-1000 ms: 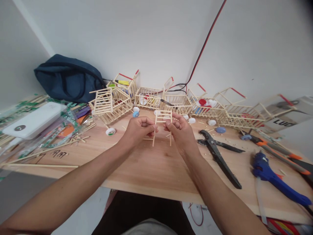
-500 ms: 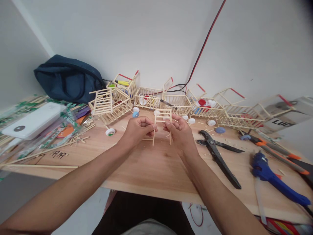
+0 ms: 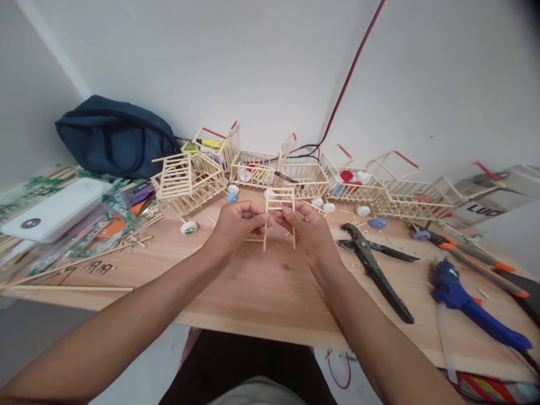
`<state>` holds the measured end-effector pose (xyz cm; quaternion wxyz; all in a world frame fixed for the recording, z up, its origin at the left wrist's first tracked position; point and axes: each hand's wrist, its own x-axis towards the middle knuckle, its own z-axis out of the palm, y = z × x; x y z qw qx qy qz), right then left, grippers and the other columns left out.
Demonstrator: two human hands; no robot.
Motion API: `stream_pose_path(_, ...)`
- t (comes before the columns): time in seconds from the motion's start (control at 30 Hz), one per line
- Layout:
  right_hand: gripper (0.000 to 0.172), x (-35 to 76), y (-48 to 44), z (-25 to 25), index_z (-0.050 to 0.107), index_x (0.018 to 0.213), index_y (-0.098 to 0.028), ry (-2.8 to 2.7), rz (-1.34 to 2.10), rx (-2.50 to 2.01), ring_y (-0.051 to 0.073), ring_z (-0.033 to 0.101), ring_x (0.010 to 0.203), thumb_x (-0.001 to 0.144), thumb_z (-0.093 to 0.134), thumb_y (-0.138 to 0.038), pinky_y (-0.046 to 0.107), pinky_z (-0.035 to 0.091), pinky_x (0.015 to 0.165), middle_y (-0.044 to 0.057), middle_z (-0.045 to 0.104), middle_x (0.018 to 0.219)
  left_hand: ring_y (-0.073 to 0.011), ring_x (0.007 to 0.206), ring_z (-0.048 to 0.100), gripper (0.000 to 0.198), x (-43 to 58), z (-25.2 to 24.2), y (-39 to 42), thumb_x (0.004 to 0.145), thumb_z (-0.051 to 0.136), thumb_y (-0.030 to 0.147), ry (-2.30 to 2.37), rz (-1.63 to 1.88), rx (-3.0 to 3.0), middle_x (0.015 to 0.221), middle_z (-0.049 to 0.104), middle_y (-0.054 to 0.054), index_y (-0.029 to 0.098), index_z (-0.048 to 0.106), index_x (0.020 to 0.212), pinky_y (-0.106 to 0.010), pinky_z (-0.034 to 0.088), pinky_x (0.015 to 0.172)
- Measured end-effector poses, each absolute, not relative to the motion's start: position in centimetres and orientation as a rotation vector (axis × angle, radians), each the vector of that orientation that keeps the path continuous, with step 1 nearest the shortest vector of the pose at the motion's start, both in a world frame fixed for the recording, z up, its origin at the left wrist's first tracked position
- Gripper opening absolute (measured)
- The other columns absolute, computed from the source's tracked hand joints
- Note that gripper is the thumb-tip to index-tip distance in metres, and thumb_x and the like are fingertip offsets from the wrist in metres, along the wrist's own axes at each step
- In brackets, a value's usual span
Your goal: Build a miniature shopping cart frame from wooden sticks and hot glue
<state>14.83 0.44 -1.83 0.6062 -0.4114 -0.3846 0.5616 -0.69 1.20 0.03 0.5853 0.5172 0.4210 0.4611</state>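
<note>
Between my two hands stands a small ladder-like frame of thin wooden sticks [image 3: 280, 192], its rungs at the top and two bare legs pointing down. My left hand [image 3: 238, 225] pinches the left upright between thumb and fingers. On the other side, my right hand [image 3: 310, 228] grips the right upright, its thumb lying near the lower rung. Both hands are held just over the wooden table [image 3: 261, 298]. Behind them, little carts made of the same sticks [image 3: 306, 173] stand in a row, some with red-tipped handles and bottle-cap wheels.
Black pliers [image 3: 373, 270] and a blue glue gun [image 3: 472, 306] lie on the right. At the left are a white power bank [image 3: 57, 208] and plastic packets with sticks. A dark blue bag [image 3: 118, 138] leans against the wall. Loose caps and stick scraps are scattered around.
Both hands keep their hold on the stick frame almost unmoved. The right fingers shift slightly along the right upright. The whole view slides a few pixels left.
</note>
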Motion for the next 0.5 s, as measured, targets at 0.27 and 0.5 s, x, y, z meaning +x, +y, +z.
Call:
stream_pose_path(0.27,0.024,14.94,0.32,-1.8,0.066,0.088,-0.019,-0.948,1.284,-0.978,0.013,0.069,0.082,0.069,0.076,-0.03,0.024,0.056,0.075,0.002,0.074,0.087,-0.0072,0.051,0.055,0.024,-0.62,0.0,1.16,0.064,0.077,0.028,0.981,1.08,1.194,0.062,0.065,-0.003,0.011,0.061,0.068,-0.02,0.047,0.053)
stream_pose_path(0.5,0.026,15.08,0.3,-1.9,0.064,0.09,-0.02,-0.972,1.287,-0.999,0.016,0.07,0.091,0.072,0.074,-0.035,0.025,0.055,0.072,0.004,0.074,0.097,-0.0076,0.052,0.055,0.024,-0.68,-0.03,1.17,0.065,0.077,0.03,0.988,1.075,1.215,0.063,0.066,-0.002,0.011,0.062,0.069,-0.022,0.048,0.056)
